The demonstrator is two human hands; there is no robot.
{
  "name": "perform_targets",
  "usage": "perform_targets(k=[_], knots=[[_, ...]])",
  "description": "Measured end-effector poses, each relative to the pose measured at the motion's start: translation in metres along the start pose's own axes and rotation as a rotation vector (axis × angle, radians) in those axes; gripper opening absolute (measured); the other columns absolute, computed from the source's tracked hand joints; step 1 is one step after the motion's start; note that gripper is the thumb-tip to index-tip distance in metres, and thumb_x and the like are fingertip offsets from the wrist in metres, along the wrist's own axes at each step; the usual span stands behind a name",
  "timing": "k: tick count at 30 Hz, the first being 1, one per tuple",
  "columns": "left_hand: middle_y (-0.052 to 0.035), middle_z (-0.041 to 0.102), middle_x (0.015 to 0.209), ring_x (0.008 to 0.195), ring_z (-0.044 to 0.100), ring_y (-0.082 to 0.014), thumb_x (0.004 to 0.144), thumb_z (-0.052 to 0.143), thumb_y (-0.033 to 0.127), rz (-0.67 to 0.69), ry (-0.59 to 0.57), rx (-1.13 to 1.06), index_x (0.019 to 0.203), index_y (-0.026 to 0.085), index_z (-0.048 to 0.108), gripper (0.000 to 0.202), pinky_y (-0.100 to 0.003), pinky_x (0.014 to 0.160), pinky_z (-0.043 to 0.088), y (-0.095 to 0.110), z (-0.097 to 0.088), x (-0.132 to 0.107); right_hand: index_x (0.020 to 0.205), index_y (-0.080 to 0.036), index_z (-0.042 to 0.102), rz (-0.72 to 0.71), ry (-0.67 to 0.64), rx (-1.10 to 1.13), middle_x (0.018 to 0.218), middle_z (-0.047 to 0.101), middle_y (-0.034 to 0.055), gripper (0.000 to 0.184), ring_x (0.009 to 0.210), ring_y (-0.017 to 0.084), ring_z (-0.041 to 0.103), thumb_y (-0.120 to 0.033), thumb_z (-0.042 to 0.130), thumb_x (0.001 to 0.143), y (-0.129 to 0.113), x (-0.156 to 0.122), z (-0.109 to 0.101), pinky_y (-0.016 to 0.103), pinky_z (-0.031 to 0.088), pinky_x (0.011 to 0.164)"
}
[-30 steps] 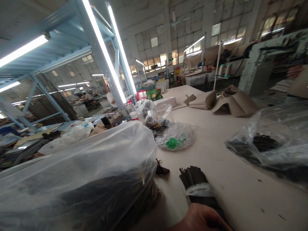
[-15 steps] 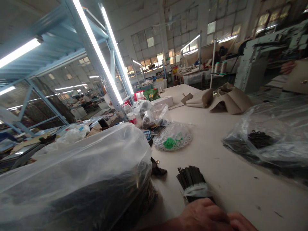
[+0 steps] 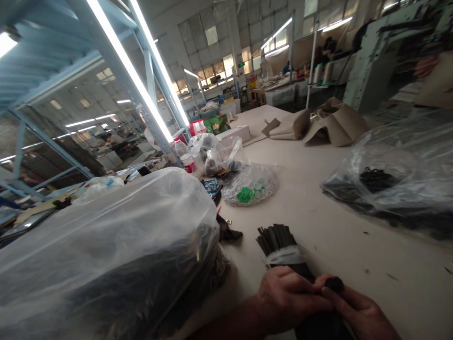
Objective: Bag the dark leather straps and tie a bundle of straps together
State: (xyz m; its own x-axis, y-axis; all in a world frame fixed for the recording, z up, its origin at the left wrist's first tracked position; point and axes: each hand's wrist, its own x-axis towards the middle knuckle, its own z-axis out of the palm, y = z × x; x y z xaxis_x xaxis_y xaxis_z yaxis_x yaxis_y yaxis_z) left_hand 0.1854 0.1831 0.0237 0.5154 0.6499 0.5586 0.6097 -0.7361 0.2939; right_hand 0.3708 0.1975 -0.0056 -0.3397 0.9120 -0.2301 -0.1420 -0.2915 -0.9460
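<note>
A bundle of thin dark strips (image 3: pixel 278 243), bound with a pale band, lies on the beige table (image 3: pixel 318 222) in front of me. My left hand (image 3: pixel 285 295) is closed over the near end of the bundle. My right hand (image 3: pixel 357 314) meets it from the right, fingers pinched on a small dark piece (image 3: pixel 334 284) at the bundle's end. The lower part of the bundle is hidden under both hands.
A big clear plastic bag of dark goods (image 3: pixel 106 255) fills the left. Another clear bag with dark parts (image 3: pixel 382 182) lies at the right. A small bag with green pieces (image 3: pixel 249 189) sits ahead. Tan fabric pieces (image 3: pixel 332 127) lie farther back, beside a blue metal rack (image 3: pixel 141 89).
The view has tilted down. My left hand has come further into view on the bundle, and my right hand has joined it, pinching the dark piece.
</note>
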Motion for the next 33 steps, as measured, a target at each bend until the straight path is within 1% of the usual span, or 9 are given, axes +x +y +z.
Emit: perform_targets(k=[2,6,12,16,19,22,24,29,33], knots=[[-0.0046,0.071,0.079,0.069,0.065,-0.0113,0.099,0.052,0.038,0.000,0.049,-0.049,0.098,0.022,0.078,0.031,-0.025,0.070,0.049,0.007,-0.008,0.006,0.075,-0.021,0.073,-0.029,0.081,-0.029,0.073,0.070,0.0055,0.047,0.071,0.025,0.066,-0.067,0.075,0.067,-0.008,-0.007,0.005,0.029,0.056,0.064],[-0.0078,0.070,0.082,0.076,0.064,-0.0139,0.100,0.047,0.033,-0.081,-0.019,-0.180,0.091,0.017,0.076,0.034,-0.027,0.075,0.053,0.021,-0.022,0.011,0.074,-0.019,0.074,-0.122,0.219,-0.193,0.075,0.070,0.0071,0.050,0.074,0.023,0.064,-0.069,0.069,0.072,-0.023,-0.014,0.010,0.031,0.053,0.072],[-0.0033,0.065,0.077,0.073,0.061,-0.0120,0.097,0.050,0.022,-0.252,-0.073,-0.317,0.092,0.018,0.073,0.024,-0.025,0.069,0.051,0.030,-0.032,-0.013,0.071,-0.017,0.070,-0.175,0.380,-0.221,0.076,0.067,0.0055,0.047,0.074,0.019,0.058,-0.064,0.062,0.079,-0.006,-0.001,0.000,0.030,0.046,0.071],[-0.0040,0.062,0.086,0.079,0.062,-0.0111,0.097,0.053,0.023,-0.355,-0.059,-0.445,0.092,0.019,0.073,0.021,-0.023,0.071,0.052,0.034,-0.032,-0.017,0.077,-0.016,0.068,-0.125,0.302,-0.066,0.062,0.055,0.0000,0.048,0.058,0.012,0.046,-0.064,0.065,0.078,0.000,-0.001,0.003,0.026,0.036,0.056],[-0.0057,0.064,0.095,0.067,0.063,-0.0077,0.099,0.051,0.034,-0.567,-0.078,-0.717,0.094,0.015,0.068,0.025,-0.019,0.057,0.051,0.039,-0.026,-0.009,0.083,-0.016,0.066,-0.097,0.215,0.186,0.051,0.042,-0.0057,0.047,0.049,0.009,0.034,-0.063,0.067,0.078,0.002,-0.004,0.005,0.024,0.029,0.051],[-0.0006,0.063,0.075,0.048,0.056,-0.0056,0.100,0.046,0.048,-0.837,-0.202,-0.958,0.095,0.014,0.058,0.036,-0.015,0.045,0.043,0.042,-0.021,0.002,0.087,-0.017,0.062,-0.094,0.127,0.350,0.059,0.052,-0.0038,0.044,0.046,0.007,0.031,-0.060,0.064,0.082,0.001,-0.006,0.005,0.024,0.029,0.048],[0.0044,0.055,0.057,0.041,0.048,-0.0049,0.098,0.047,0.055,-0.938,-0.256,-1.012,0.089,0.015,0.053,0.042,-0.014,0.041,0.036,0.042,-0.023,0.009,0.085,-0.017,0.060,-0.097,0.075,0.333,0.069,0.061,-0.0005,0.043,0.046,0.006,0.036,-0.060,0.061,0.086,-0.004,-0.006,0.005,0.024,0.029,0.046],[0.0068,0.045,0.050,0.042,0.035,-0.0032,0.096,0.053,0.056,-0.940,-0.186,-1.078,0.078,0.015,0.050,0.045,-0.015,0.044,0.028,0.046,-0.045,0.021,0.073,-0.018,0.051,-0.156,-0.044,0.099,0.055,0.047,-0.0043,0.053,0.044,0.006,0.034,-0.068,0.052,0.090,-0.039,-0.011,0.014,0.023,0.025,0.045],[0.0077,0.041,0.050,0.042,0.033,-0.0032,0.097,0.052,0.052,-0.899,-0.154,-1.121,0.079,0.016,0.050,0.041,-0.016,0.044,0.026,0.056,-0.053,0.014,0.067,-0.019,0.047,-0.208,-0.018,0.056,0.052,0.036,-0.0052,0.056,0.049,0.008,0.030,-0.070,0.051,0.089,-0.051,-0.017,0.020,0.025,0.025,0.049]])
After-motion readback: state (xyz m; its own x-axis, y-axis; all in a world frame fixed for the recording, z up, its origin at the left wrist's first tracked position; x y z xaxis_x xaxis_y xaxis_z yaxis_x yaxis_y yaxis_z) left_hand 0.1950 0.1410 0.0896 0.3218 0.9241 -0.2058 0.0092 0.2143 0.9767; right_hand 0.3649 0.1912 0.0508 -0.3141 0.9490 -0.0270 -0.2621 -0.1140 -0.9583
